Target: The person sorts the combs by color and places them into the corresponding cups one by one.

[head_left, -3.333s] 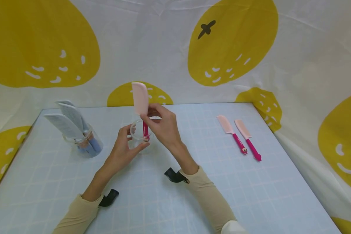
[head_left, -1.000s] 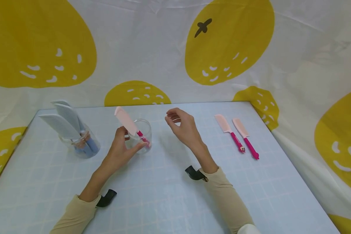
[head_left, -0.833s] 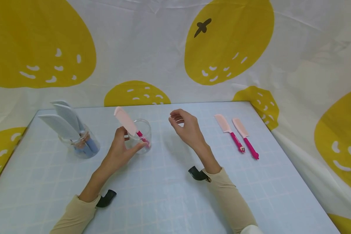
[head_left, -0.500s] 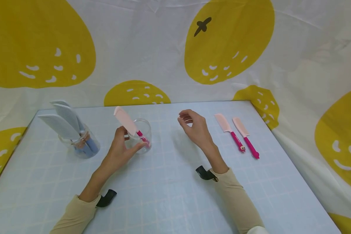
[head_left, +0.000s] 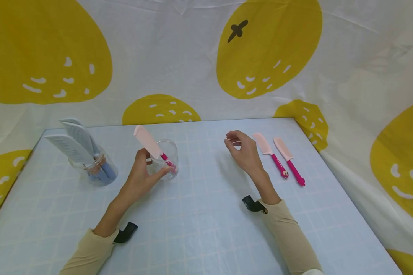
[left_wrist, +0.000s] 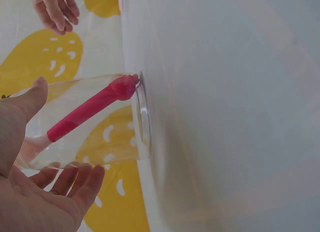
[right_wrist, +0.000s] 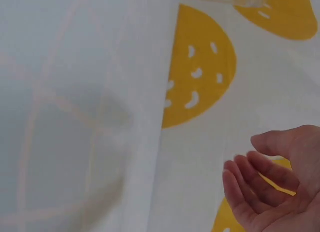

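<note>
My left hand (head_left: 142, 175) holds a clear glass jar (head_left: 171, 152) upright on the table, thumb on one side and fingers on the other. Inside it leans a pink comb (head_left: 147, 141), its magenta handle (left_wrist: 92, 111) down at the jar's base and its head sticking out over the rim to the left. My right hand (head_left: 244, 151) hovers over the table with loosely bent fingers and nothing between them. Just to its right lie two more pink combs with magenta handles, the nearer comb (head_left: 262, 143) and the farther comb (head_left: 283, 149).
At the left stands another glass jar (head_left: 111, 173) with twine round its neck, holding several pale blue combs (head_left: 70, 148). The table (head_left: 192, 229) has a light blue checked cover. A white cloth with yellow fruit shapes (head_left: 268, 49) hangs behind it.
Earlier my right hand lowered the pink comb into the jar, then let go of it. The comb tipped left against the rim. Since then my right hand has moved right, towards the two combs.
</note>
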`<state>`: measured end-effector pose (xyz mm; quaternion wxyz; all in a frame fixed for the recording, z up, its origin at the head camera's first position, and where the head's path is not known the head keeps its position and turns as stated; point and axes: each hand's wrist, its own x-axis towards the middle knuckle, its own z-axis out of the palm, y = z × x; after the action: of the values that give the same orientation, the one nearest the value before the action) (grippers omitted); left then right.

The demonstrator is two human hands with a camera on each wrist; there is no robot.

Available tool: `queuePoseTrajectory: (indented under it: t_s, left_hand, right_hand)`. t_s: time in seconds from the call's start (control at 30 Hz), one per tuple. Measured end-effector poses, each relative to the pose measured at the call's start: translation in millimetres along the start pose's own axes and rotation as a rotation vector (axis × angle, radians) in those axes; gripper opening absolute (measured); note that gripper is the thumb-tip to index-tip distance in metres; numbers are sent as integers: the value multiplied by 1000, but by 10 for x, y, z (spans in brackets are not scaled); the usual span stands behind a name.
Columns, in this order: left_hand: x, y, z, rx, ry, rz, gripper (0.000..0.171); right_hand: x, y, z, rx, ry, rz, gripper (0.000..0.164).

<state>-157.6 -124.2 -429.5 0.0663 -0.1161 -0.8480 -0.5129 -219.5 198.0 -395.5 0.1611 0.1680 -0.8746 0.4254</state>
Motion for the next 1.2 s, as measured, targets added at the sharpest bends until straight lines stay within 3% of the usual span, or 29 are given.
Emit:
queuePoseTrajectory:
  t_s: [0.5, 0.83, 1.2]
  left_hand:
    - [-3, -8, 6, -3, 7, 18, 86]
    - [3, -2, 28, 16, 12, -4, 91]
    - [-14, 14, 28, 24, 16, -23, 92]
  right_hand:
    - [-118, 289, -225, -68, 9, 78, 27]
    - [-181, 486, -385, -120, 14, 123, 28]
    - [-263, 640, -654, -194, -61, 304, 39]
